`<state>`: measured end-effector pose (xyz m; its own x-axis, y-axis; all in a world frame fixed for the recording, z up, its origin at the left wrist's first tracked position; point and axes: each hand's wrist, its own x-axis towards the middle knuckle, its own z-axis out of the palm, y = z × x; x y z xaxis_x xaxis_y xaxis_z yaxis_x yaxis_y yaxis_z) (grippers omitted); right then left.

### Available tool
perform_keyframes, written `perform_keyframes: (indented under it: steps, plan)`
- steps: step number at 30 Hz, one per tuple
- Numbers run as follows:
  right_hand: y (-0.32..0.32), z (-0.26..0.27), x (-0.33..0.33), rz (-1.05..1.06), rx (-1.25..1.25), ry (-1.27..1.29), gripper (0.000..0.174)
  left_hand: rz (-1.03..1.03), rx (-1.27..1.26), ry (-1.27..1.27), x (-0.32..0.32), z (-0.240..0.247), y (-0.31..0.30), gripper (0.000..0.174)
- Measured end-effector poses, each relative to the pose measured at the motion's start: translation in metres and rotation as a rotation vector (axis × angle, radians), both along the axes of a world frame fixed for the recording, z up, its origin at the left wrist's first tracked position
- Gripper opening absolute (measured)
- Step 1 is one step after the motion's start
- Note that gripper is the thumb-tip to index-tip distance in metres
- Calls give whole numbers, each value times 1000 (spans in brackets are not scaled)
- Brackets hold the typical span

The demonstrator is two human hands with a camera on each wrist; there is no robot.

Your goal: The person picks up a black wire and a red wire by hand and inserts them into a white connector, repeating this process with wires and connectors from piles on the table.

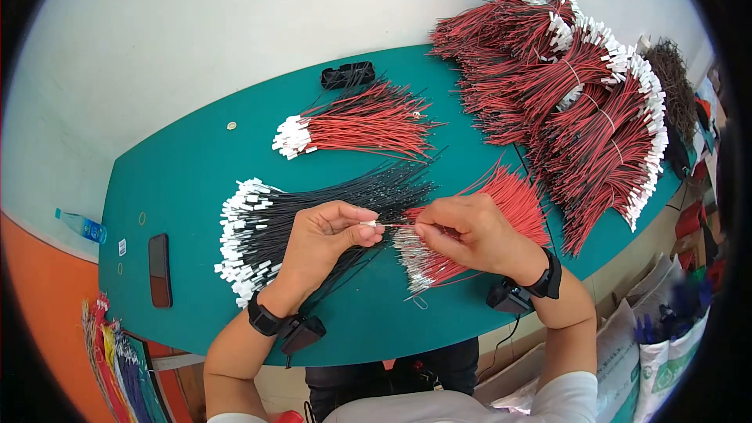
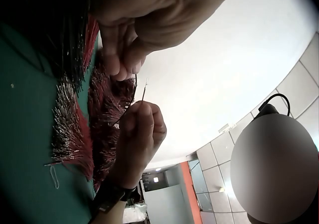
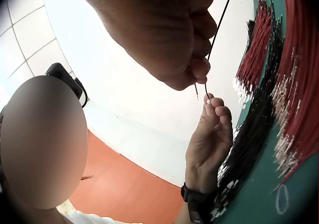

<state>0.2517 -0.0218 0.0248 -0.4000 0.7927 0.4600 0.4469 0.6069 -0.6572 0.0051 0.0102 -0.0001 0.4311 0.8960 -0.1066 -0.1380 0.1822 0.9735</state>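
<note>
Over the middle of the green table, my left hand (image 1: 333, 233) pinches a small white connector (image 1: 370, 223) between thumb and fingertips. A black wire (image 3: 219, 29) runs from those fingertips past the other hand. Facing it, my right hand (image 1: 475, 229) pinches a red wire (image 1: 397, 225) near its end, thumb against fingers. In the left wrist view, the bare metal tip of the red wire (image 2: 144, 90) points toward the left fingertips, a short way apart. Under the hands lie black wires with white connectors (image 1: 313, 204) and loose red wires with metal ends (image 1: 509, 204).
Finished-looking red and black bundles (image 1: 580, 102) are heaped at the back right. A smaller red-black bundle (image 1: 368, 125) lies beyond the hands, near a black case (image 1: 348, 75). A phone (image 1: 160, 270) rests at the left; a bottle (image 1: 81, 225) stands past the table's edge.
</note>
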Motion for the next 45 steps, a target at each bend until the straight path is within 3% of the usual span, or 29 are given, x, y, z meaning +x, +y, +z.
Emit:
perform_keyframes:
  steps: [16, 32, 45]
  plan:
    - [0, -5, -1, 8, -2, -45, 12, -16, 106, 0, 0, -3, -3, 13]
    - [-3, 2, -3, 35, -162, 7, 8, -10, 94, 38, 6, 3, -9, 13]
    - [-7, -9, -13, 73, -148, 80, 9, 20, 280, 99, 14, -7, -19, 15]
